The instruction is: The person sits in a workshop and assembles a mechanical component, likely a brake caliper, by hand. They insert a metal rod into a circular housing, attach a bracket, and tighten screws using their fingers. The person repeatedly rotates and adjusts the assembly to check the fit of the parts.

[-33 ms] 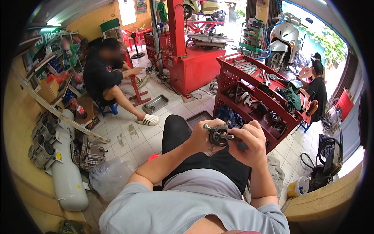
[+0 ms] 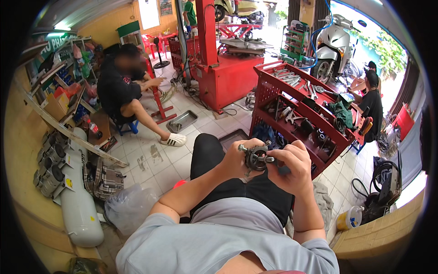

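Note:
Above my lap I hold a round, dark metal part (image 2: pixel 252 160) with a short bright shaft in its middle and bolts sticking out of its rim. My left hand (image 2: pixel 232 163) is closed around its left side, with the fingertips partly hidden behind it. On the other side, my right hand (image 2: pixel 292 167) pinches close to the end of the shaft (image 2: pixel 269 160). Its fingers are bent, and whether they grip the shaft or a smaller piece beside it is hard to see.
A red tool cart (image 2: pixel 299 109) with spanners and loose parts stands ahead to the right. Metal drip trays (image 2: pixel 182 121) lie on the tiled floor. One person (image 2: pixel 121 86) sits at the left; others are farther off. A grey tank (image 2: pixel 81 196) and a plastic bag (image 2: pixel 131 208) flank me.

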`<state>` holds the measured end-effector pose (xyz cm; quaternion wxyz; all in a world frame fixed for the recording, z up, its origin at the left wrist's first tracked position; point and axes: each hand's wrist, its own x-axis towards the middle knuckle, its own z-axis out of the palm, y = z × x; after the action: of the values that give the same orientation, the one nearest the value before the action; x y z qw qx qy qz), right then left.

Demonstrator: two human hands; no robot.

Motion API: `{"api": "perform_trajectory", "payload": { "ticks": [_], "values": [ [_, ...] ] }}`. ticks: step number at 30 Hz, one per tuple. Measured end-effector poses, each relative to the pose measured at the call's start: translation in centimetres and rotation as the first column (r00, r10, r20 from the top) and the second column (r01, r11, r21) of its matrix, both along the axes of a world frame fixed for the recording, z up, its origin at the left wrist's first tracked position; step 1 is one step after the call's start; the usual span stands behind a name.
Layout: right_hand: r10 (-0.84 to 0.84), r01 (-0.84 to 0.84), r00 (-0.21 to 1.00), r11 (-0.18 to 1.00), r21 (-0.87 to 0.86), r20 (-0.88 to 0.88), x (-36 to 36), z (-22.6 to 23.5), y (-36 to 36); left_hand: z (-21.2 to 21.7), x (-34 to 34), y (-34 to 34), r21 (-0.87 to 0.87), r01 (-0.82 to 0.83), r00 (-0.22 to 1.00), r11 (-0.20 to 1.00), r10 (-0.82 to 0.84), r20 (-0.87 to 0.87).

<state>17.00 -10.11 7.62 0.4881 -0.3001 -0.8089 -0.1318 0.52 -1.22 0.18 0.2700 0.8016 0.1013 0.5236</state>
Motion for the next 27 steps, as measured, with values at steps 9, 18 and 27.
{"api": "perform_trajectory", "payload": {
  "ticks": [9,18,27],
  "values": [
    [-0.023,0.023,1.0,0.997,-0.077,-0.003,-0.2,0.4,-0.3,-0.1,0.2,-0.4,-0.012,0.059,0.998,0.998,-0.059,0.002],
    [-0.033,0.034,0.999,0.999,-0.035,0.038,0.1,-0.5,0.1,0.0,0.7,-1.6,-0.071,0.057,0.998,0.996,-0.059,-0.023],
    [0.104,-0.1,0.994,0.988,-0.118,0.033,0.0,0.4,-0.2,0.1,0.4,-1.2,0.035,0.04,0.999,0.999,-0.039,-0.032]
  ]
}}
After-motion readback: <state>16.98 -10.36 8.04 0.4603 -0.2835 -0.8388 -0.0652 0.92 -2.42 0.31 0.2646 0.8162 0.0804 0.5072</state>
